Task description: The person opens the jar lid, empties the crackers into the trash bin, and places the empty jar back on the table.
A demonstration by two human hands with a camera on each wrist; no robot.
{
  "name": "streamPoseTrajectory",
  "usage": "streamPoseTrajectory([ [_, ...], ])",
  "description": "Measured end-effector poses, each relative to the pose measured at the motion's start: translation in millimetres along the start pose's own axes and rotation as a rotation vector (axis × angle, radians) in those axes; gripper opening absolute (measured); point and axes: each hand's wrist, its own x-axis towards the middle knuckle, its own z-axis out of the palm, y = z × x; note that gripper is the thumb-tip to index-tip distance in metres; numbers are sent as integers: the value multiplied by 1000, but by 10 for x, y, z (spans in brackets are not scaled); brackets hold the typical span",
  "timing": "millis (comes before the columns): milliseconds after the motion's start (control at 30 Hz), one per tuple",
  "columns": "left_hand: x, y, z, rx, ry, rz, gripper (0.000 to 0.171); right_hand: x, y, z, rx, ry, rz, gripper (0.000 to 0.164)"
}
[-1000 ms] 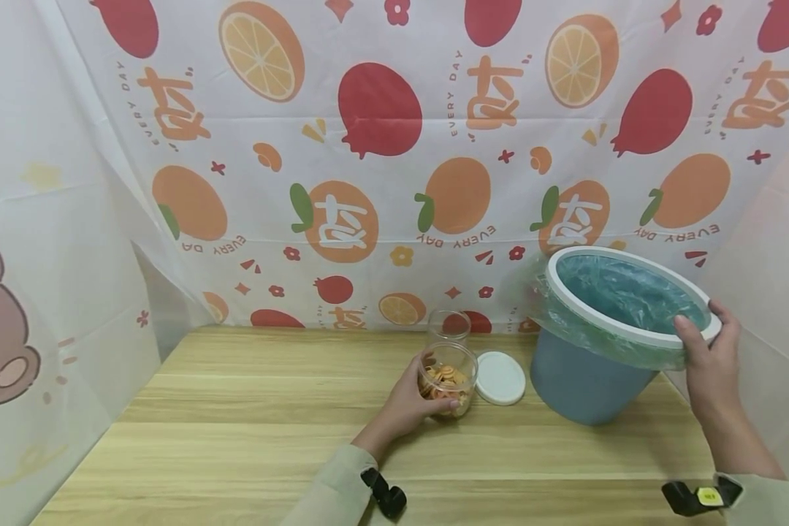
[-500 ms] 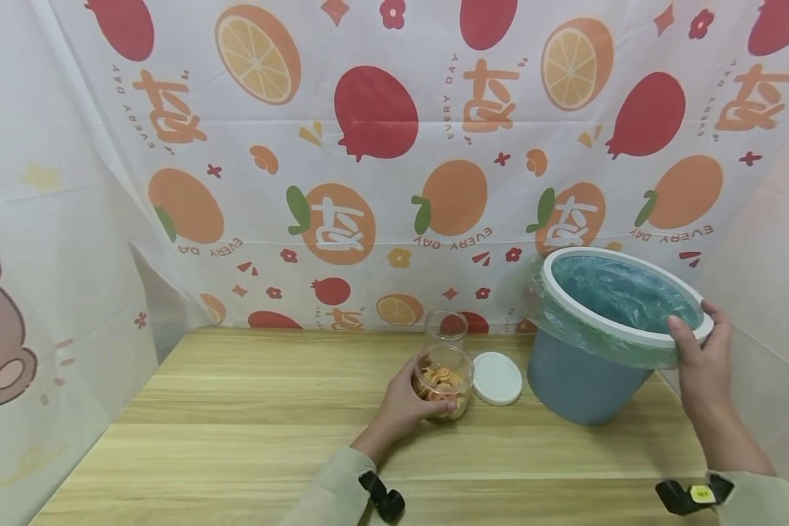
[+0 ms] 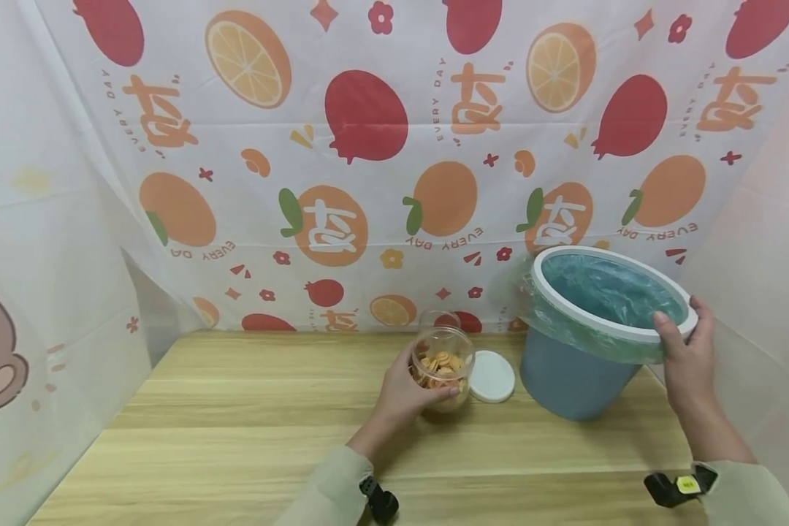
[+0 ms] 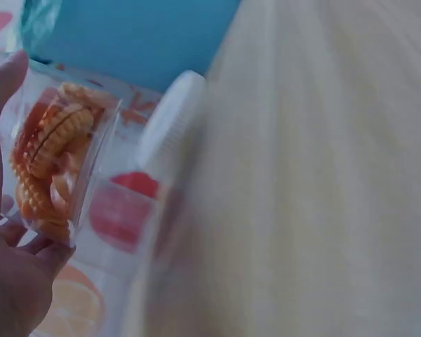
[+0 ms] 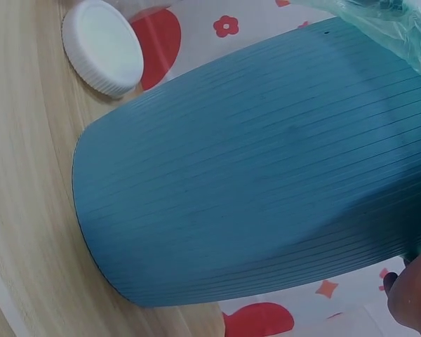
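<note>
My left hand (image 3: 404, 394) grips a clear open jar (image 3: 456, 342) holding curled orange-brown snack pieces (image 3: 442, 363). In the left wrist view the jar (image 4: 102, 151) is raised off the table, its snacks (image 4: 59, 133) seen through the side. At the right, my right hand (image 3: 689, 358) holds the white rim (image 3: 614, 321) of a blue bin (image 3: 575, 383), thumb over the rim. A translucent green bag (image 3: 581, 340) lines the bin and folds over its outside. Only part of the right hand (image 5: 417, 291) shows in the right wrist view, beside the bin (image 5: 259, 175).
A white ribbed lid (image 3: 492, 377) lies on the wooden table (image 3: 250, 424) between jar and bin. Behind the jar stands another clear container (image 3: 439, 318), mostly hidden. A fruit-print cloth (image 3: 368, 197) hangs along the table's back edge.
My left hand has lifted the jar slightly off the table. The right hand keeps its hold on the bin rim. The whole head view has shifted a little.
</note>
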Motion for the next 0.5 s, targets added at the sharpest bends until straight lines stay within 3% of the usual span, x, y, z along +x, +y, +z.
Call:
streamPoseTrajectory([
  [300,269,526,4,32,-34,96,96,14,28,-19,-30,-17,8,72],
  [500,475,843,-31,134,-43,130,100,1,18,1,20,-11,-6,71],
])
